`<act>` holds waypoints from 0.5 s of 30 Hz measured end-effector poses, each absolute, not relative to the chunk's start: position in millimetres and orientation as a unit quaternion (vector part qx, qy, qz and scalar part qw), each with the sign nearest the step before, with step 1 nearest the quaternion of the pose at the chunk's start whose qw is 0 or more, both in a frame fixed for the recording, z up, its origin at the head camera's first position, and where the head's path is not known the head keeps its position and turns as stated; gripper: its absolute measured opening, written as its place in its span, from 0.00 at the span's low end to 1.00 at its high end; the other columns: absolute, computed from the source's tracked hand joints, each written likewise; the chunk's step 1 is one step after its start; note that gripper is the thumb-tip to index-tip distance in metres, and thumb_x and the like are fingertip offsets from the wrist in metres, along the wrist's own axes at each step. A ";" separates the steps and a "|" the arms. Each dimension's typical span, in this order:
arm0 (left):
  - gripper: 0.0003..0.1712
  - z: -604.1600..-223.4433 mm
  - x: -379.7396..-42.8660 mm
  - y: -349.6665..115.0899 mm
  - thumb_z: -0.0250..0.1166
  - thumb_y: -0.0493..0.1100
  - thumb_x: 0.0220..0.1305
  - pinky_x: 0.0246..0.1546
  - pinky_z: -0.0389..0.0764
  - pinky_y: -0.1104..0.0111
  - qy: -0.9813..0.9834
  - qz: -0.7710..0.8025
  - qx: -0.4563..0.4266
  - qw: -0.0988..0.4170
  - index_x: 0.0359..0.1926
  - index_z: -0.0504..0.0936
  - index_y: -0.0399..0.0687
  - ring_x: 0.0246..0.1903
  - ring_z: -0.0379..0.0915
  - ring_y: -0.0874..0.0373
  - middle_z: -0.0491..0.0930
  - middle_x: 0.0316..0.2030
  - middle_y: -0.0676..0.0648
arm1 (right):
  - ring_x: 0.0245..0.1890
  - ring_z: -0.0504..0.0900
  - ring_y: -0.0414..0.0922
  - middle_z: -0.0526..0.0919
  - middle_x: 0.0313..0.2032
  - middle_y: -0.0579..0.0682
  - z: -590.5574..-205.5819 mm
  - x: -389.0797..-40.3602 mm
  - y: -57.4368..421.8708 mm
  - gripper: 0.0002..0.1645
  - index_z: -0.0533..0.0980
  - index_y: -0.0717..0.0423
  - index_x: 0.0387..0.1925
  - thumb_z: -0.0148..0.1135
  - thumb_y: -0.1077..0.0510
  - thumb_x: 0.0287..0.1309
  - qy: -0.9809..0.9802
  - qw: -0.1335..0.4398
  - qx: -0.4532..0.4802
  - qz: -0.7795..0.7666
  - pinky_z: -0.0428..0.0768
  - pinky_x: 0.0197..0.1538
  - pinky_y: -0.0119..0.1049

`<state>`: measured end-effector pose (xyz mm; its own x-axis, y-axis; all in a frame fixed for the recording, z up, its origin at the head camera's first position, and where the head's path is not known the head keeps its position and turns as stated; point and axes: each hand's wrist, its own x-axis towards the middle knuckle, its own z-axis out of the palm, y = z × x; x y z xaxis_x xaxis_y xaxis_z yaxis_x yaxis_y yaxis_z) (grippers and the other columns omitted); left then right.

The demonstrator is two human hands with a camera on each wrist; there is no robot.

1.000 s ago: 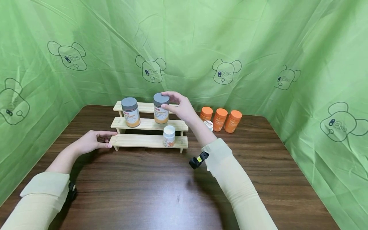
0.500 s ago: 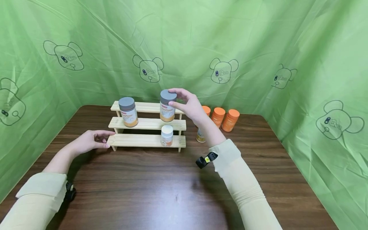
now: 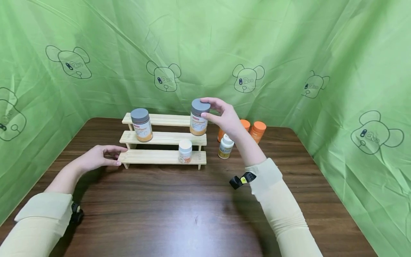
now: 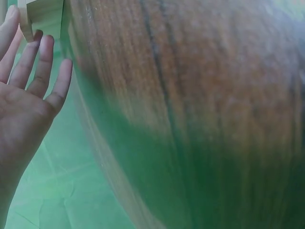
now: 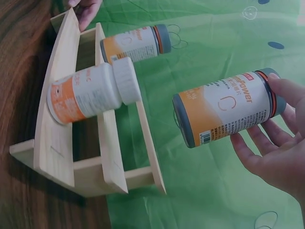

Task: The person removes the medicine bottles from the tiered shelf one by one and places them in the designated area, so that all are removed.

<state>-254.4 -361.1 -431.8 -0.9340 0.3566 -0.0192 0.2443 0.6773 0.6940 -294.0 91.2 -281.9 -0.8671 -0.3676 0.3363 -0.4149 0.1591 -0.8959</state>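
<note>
My right hand [image 3: 227, 117] grips a grey-lidded supplement bottle [image 3: 198, 121] by its lid. The right wrist view shows this bottle [image 5: 224, 107] hanging clear of the wooden shelf's steps. My left hand [image 3: 95, 158] pinches the left end of the bottom step of the three-step wooden shelf [image 3: 154, 157]; the left wrist view shows its other fingers [image 4: 44, 67] fairly straight. A second grey-lidded bottle [image 3: 142, 125] stands on the middle step, toward the left. On the bottom step, near the right end, is a small white bottle [image 3: 185, 151] with an orange-and-white label.
Right of the shelf, a white-capped bottle [image 3: 226, 147] with a yellowish base stands on the dark wooden table [image 3: 179, 203]. Orange bottles [image 3: 258, 131] stand behind it, partly hidden by the right arm. Green cloth [image 3: 205, 46] surrounds the table at the back and sides.
My right hand has lifted the grey-lidded bottle off the middle step and carried it right. The white-capped bottle on the table has come into fuller view. The left hand stays at the shelf end.
</note>
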 end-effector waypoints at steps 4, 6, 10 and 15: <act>0.31 -431.4 -254.1 -358.9 0.70 0.53 0.53 0.44 0.68 0.76 0.916 0.361 0.158 0.076 0.58 0.76 0.52 0.45 0.73 0.67 0.81 0.48 0.46 | 0.57 0.73 0.41 0.79 0.52 0.47 -278.8 -290.1 102.0 0.27 0.74 0.48 0.57 0.68 0.57 0.54 -0.765 0.024 0.248 0.593 0.65 0.62 0.46; 0.30 -431.3 -254.2 -358.0 0.70 0.55 0.54 0.46 0.66 0.78 0.918 0.359 0.153 0.074 0.58 0.77 0.54 0.47 0.71 0.70 0.80 0.51 0.46 | 0.56 0.73 0.41 0.80 0.51 0.47 -277.1 -287.7 107.0 0.27 0.75 0.46 0.57 0.68 0.56 0.54 -0.767 0.029 0.249 0.590 0.65 0.62 0.46; 0.30 -431.5 -254.5 -356.2 0.70 0.55 0.54 0.49 0.64 0.78 0.920 0.354 0.155 0.068 0.57 0.77 0.55 0.50 0.68 0.71 0.78 0.55 0.45 | 0.56 0.74 0.44 0.79 0.51 0.49 -274.9 -283.2 117.2 0.27 0.75 0.49 0.57 0.69 0.57 0.53 -0.759 0.034 0.258 0.597 0.68 0.60 0.45; 0.29 -434.3 -255.6 -356.2 0.70 0.55 0.53 0.49 0.63 0.79 0.919 0.354 0.157 0.066 0.57 0.78 0.57 0.50 0.67 0.74 0.77 0.56 0.47 | 0.56 0.73 0.47 0.79 0.52 0.49 -275.9 -279.5 130.1 0.28 0.74 0.50 0.57 0.69 0.59 0.53 -0.752 0.027 0.252 0.608 0.71 0.57 0.42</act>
<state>-255.6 -356.2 -434.3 -0.9416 0.3366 -0.0106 0.2426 0.6996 0.6721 -279.5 130.1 -275.9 -0.8711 -0.3474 0.3472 -0.4121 0.1323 -0.9015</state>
